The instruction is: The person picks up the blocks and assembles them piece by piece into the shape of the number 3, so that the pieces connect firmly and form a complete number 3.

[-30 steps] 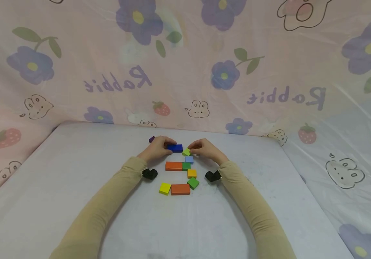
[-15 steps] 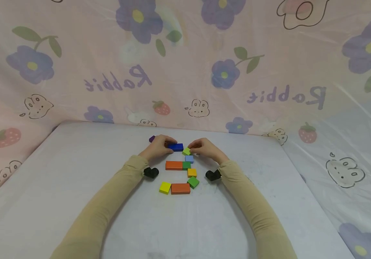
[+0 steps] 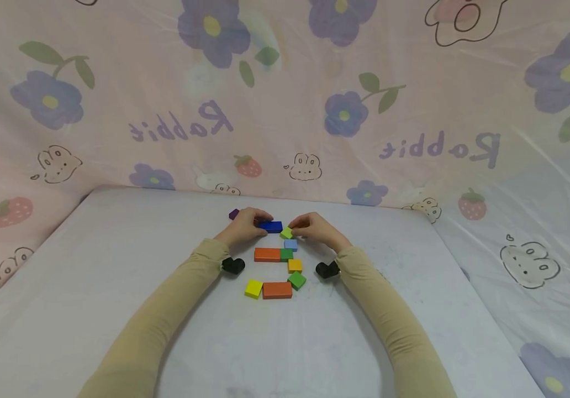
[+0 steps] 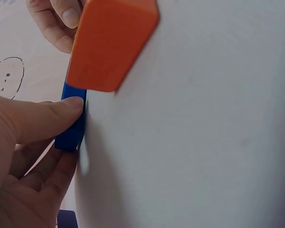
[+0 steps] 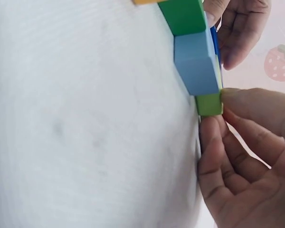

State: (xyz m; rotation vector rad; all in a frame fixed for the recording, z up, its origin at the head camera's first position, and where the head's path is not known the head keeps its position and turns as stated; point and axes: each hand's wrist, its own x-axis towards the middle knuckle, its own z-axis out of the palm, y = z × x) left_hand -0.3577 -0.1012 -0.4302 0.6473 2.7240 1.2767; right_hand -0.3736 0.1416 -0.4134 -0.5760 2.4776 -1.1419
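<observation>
At the far end of a row of coloured blocks, my left hand (image 3: 243,226) pinches a dark blue rectangular block (image 3: 271,227) between thumb and fingers. The left wrist view shows the thumb on the near side of that blue block (image 4: 72,129). Opposite, my right hand (image 3: 317,230) pinches a small light green block (image 3: 286,234), of which one end shows below a light blue block (image 5: 195,61) in the right wrist view. The dark blue and light green blocks lie close together on the table. Part of the dark blue block is hidden by the left fingers.
Nearer me are an orange block (image 3: 267,255), a green block (image 3: 286,255), an amber block (image 3: 295,266), another green block (image 3: 297,281), a second orange block (image 3: 277,291) and a yellow block (image 3: 253,289). A purple block (image 3: 234,214) sits behind my left hand on the white table (image 3: 190,342).
My left hand has shifted very slightly to the right with the dark blue block, toward the light green one. My right hand stays in place.
</observation>
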